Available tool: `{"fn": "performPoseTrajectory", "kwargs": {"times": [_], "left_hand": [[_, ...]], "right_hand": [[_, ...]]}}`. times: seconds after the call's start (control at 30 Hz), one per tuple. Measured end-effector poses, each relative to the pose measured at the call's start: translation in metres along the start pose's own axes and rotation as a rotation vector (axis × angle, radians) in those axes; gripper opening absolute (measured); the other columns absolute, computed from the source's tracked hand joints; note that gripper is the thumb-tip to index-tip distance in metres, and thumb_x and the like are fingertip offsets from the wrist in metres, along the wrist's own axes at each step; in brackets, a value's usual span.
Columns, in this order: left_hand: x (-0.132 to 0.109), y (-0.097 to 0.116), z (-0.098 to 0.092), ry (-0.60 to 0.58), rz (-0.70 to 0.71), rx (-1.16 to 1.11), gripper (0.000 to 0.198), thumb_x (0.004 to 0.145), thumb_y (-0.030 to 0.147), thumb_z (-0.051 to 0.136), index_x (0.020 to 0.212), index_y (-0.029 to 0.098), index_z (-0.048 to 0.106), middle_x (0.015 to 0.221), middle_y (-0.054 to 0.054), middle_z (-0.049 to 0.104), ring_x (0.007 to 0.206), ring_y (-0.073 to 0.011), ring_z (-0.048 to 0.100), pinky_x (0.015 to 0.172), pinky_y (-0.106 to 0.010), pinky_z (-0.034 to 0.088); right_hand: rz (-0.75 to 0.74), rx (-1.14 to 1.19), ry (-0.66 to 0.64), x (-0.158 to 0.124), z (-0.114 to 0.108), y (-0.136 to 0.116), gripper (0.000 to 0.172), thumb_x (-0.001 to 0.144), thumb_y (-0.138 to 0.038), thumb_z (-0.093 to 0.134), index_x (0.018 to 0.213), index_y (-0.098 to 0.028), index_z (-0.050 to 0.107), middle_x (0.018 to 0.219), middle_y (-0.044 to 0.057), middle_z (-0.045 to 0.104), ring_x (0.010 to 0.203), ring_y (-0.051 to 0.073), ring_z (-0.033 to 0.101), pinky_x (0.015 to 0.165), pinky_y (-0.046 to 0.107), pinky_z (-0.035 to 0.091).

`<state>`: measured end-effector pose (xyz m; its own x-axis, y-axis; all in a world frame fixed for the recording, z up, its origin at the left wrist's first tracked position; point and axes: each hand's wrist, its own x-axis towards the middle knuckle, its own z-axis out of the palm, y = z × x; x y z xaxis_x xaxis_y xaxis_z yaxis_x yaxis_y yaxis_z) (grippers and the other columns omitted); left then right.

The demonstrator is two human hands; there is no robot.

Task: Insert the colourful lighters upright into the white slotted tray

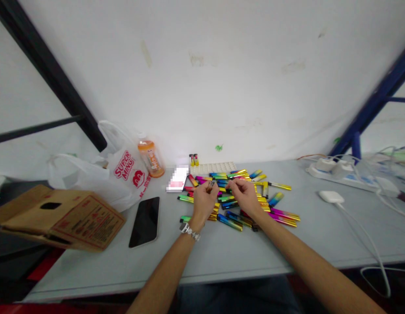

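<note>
From my remote seat: both bare hands sit over the lighter pile (241, 205), a loose scatter of glossy rainbow-coloured sticks on the grey table (222, 255), mid-table and near the white wall (222, 78). Left hand (205, 199) is curled up, thumb and fingers pinched narrow on a single lighter (211, 185) held just above the pile's far-left part. A metal watch (190, 231) is on that wrist. Right hand (243, 194) is knuckles-up just beside the left, fingertips tucked down onto the pile and close together; I can't tell if it actually grips anything. The hands are near each other, not touching. Behind the pile is a white tray (218, 166) with two lighters standing (193, 159) at its left end. Left of the hands a dark phone (145, 220) lies flat, screen up; further left sit a cardboard box (61, 216), a white plastic bag (124, 176) with red print, and an orange bottle (150, 158), upright. Well to the right are a white power strip (333, 168) and a small white adapter (331, 196) with cable.
</note>
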<state>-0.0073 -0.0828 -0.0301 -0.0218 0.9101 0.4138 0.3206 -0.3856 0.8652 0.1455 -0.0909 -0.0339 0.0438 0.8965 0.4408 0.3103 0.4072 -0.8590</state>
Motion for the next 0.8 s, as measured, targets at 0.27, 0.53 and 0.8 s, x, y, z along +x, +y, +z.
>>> {"fn": "performPoseTrajectory", "kwargs": {"times": [0.27, 0.53, 0.8], "left_hand": [[-0.0031, 0.0005, -0.0027, -0.013, 0.009, -0.07, 0.047, 0.087, 0.05, 0.055, 0.057, 0.02, 0.035, 0.055, 0.006, 0.03, 0.053, -0.0094, 0.029, 0.052, -0.025, 0.025], [-0.0012, -0.0017, -0.0023, -0.004, 0.017, -0.003, 0.048, 0.088, 0.045, 0.055, 0.056, 0.021, 0.029, 0.053, 0.006, 0.028, 0.052, -0.0095, 0.027, 0.052, -0.026, 0.023], [0.0011, -0.0076, 0.0002, -0.011, 0.004, 0.047, 0.041, 0.088, 0.038, 0.05, 0.056, 0.021, 0.031, 0.052, 0.006, 0.032, 0.052, -0.01, 0.031, 0.053, -0.026, 0.024]], "right_hand": [[-0.005, 0.005, -0.029, -0.0023, 0.0013, -0.0015, 0.04, 0.089, -0.05, 0.05, 0.069, -0.017, 0.059, 0.057, -0.003, 0.042, 0.054, 0.012, 0.037, 0.051, 0.024, 0.029], [-0.018, 0.01, -0.048, -0.0024, 0.0015, 0.003, 0.038, 0.091, -0.046, 0.05, 0.07, -0.016, 0.06, 0.058, -0.003, 0.041, 0.056, 0.011, 0.036, 0.052, 0.025, 0.029], [0.0, 0.022, -0.052, -0.0023, 0.0028, 0.0051, 0.038, 0.091, -0.047, 0.05, 0.071, -0.016, 0.059, 0.059, -0.003, 0.04, 0.055, 0.011, 0.035, 0.051, 0.025, 0.027]]}}
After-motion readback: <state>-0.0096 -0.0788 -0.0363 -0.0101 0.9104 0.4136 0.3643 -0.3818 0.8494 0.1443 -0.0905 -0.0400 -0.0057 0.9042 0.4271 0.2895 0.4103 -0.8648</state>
